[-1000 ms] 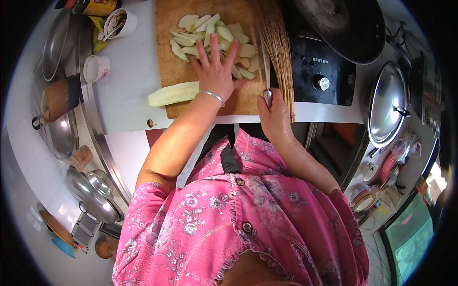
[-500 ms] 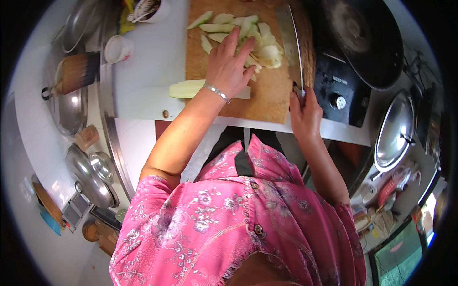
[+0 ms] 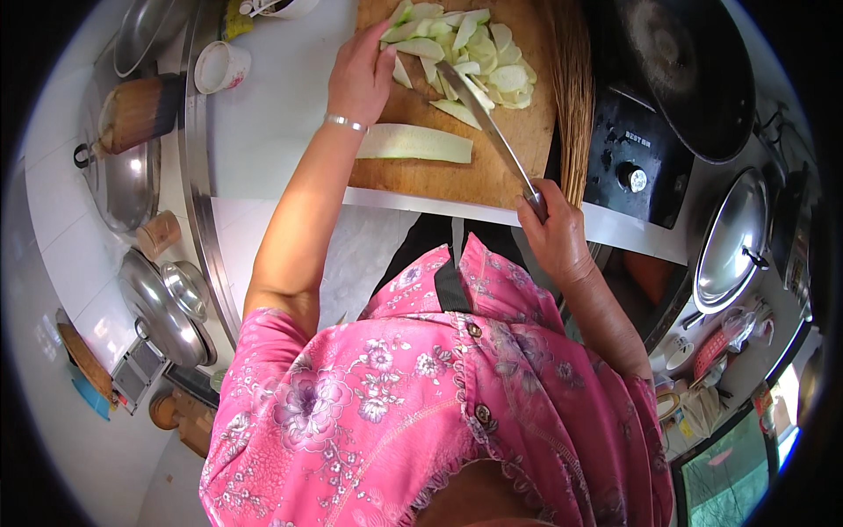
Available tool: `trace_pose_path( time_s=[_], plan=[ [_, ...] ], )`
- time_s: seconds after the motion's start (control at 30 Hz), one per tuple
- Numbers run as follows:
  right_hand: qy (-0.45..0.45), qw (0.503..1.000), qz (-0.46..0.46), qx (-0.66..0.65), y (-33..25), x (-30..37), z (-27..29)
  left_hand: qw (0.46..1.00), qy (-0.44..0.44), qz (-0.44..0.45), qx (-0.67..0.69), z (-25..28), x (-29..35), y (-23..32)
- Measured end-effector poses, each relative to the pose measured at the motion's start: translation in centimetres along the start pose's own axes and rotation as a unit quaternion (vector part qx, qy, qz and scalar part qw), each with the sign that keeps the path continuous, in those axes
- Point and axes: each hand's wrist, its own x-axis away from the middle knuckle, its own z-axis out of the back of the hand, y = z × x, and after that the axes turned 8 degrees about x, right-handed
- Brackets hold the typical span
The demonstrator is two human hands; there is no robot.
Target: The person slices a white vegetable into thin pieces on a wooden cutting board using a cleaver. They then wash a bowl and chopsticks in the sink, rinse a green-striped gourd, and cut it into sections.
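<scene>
My right hand (image 3: 555, 230) is closed round the handle of a kitchen knife (image 3: 485, 121). The blade slants up and left, its tip among the pale green vegetable slices (image 3: 509, 75) heaped on a wooden cutting board (image 3: 509, 180). At the left side of the heap my left hand (image 3: 360, 79) reaches forward, fingers stretched out against the outer slices. Its thumb stands apart, and the fingertips are partly hidden by the hand. Nearer to me, an uncut long piece of the pale green vegetable (image 3: 414, 143) lies crosswise on the board, untouched by either hand.
Right of the board lie a bundle of thin brown stalks (image 3: 571, 97) and a black cooker (image 3: 637, 149) with a dark wok (image 3: 676, 70). A white tub (image 3: 221, 68) stands on the counter at left. Steel lids (image 3: 156, 307) are further left; a steel pan (image 3: 731, 241) is at right.
My left hand has moved left, off the middle of the slices to their side. The knife has swung from upright at the board's right edge to slanting left across the slices.
</scene>
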Motion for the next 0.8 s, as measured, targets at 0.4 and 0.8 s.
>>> trace_pose_path(
  time_s=[0.4,0.8],
  plan=[
    [-0.036,0.978,0.149,0.139,-0.8,-2.4,0.3,0.959,-0.093,-0.248,-0.105,-1.6,10.2,0.7],
    [-0.085,0.967,0.148,0.188,-0.3,-3.4,-0.2,0.951,-0.082,-0.285,-0.085,-2.3,9.5,0.8]
  ],
)
